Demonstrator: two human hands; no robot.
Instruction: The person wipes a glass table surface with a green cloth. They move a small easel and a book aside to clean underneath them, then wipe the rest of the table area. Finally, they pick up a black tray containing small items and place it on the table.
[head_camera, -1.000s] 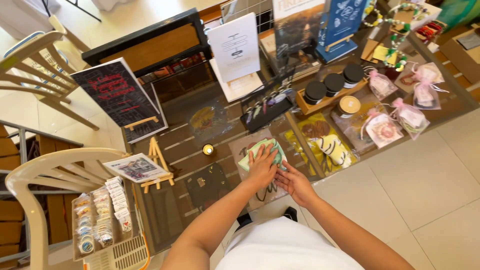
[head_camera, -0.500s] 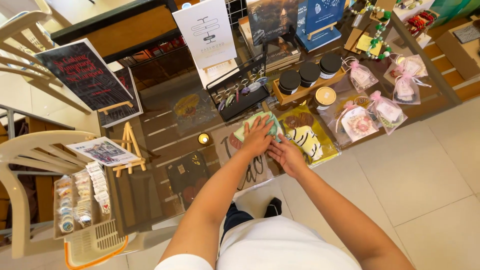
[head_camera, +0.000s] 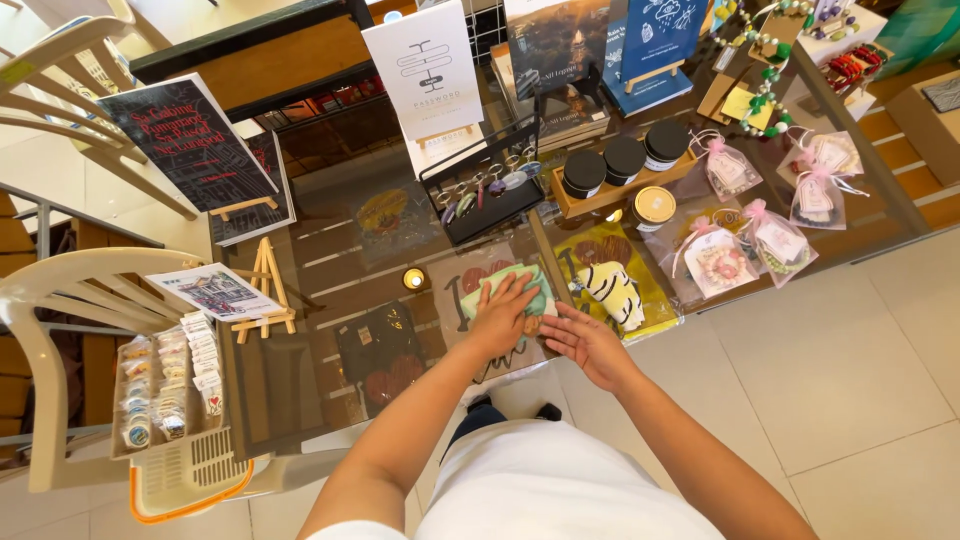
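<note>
My left hand (head_camera: 503, 316) lies flat on a folded green cloth item (head_camera: 535, 285) that rests on a glass display table (head_camera: 320, 390). Its fingers are spread and press down on the cloth. My right hand (head_camera: 585, 345) hovers just right of it, palm open, fingers apart, holding nothing, near the table's front edge. A flat packet with a yellow and striped print (head_camera: 612, 290) lies right beside the cloth.
Black round tins (head_camera: 623, 158) sit in a wooden tray. Pink-ribboned gift bags (head_camera: 775, 240) lie at the right, a black wire rack (head_camera: 490, 195) behind the cloth, and a small lit candle (head_camera: 414, 279) left of it. Signs on easels (head_camera: 190, 145) and a white plastic chair (head_camera: 60, 300) stand at left.
My right hand has come off the green cloth and drawn back toward the table's edge. My left hand stays flat on the cloth. The camera has tilted slightly.
</note>
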